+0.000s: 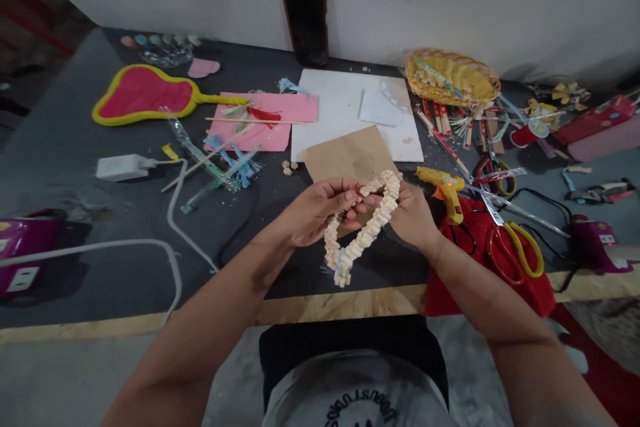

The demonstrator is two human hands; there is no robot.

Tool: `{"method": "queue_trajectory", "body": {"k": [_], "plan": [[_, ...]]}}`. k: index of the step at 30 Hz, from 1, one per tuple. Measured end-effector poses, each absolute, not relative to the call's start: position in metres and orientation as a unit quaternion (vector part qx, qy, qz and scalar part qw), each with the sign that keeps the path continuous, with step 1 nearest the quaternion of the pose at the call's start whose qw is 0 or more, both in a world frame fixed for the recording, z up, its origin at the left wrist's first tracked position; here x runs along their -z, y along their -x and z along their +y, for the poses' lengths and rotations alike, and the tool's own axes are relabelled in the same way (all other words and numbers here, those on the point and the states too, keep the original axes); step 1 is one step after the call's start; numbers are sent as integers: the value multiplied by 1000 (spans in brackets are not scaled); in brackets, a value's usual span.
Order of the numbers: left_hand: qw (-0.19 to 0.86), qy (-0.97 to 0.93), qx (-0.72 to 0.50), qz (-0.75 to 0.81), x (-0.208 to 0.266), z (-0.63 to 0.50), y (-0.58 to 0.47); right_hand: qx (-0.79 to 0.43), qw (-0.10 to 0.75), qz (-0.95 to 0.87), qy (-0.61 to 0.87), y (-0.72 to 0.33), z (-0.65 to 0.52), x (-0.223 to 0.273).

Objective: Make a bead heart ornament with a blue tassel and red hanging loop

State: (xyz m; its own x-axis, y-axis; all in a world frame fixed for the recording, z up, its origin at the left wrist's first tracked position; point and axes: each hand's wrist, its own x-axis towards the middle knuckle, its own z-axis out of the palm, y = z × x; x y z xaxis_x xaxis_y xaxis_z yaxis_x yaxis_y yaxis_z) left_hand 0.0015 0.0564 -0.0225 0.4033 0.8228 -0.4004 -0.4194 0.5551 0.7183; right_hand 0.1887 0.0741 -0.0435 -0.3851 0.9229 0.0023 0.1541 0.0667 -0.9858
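Between my two hands hangs a loop of pale, cream-coloured beaded or ruffled pieces [370, 233], tied with a bit of light blue thread near its lower end. My left hand [323, 210] pinches the loop's left side, close to a small red bit by the thumb. On the right side, my right hand [413, 213] grips the loop near its top, its fingers partly hidden behind it. Below and behind the loop lies a sheet of brown paper [345, 153], on the dark table [150, 213].
A yellow glue gun [443, 190] and scissors [515, 250] lie on red cloth at right. Behind stand a wicker basket [415, 77] and a phone [303, 7] against the wall. A pink-and-yellow paddle shape [145, 97], white adapter [125, 167] and cable [173, 207] are at left.
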Motion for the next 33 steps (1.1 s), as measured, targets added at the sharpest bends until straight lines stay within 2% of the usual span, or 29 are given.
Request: {"method": "queue_trajectory", "body": {"k": [5,13,18,33], "plan": [[796,-264,-400,369,25,57,1,-541,373,-630,414,-191,76,38],[776,-289,-414,379,29,61,8,-668,372,-468,443,-205,88,34],[751,-326,-410,402,29,61,9,-687,297,-504,431,-213,88,24],[743,-351,-397,409,26,59,10,-667,270,-551,423,-219,90,27]]}}
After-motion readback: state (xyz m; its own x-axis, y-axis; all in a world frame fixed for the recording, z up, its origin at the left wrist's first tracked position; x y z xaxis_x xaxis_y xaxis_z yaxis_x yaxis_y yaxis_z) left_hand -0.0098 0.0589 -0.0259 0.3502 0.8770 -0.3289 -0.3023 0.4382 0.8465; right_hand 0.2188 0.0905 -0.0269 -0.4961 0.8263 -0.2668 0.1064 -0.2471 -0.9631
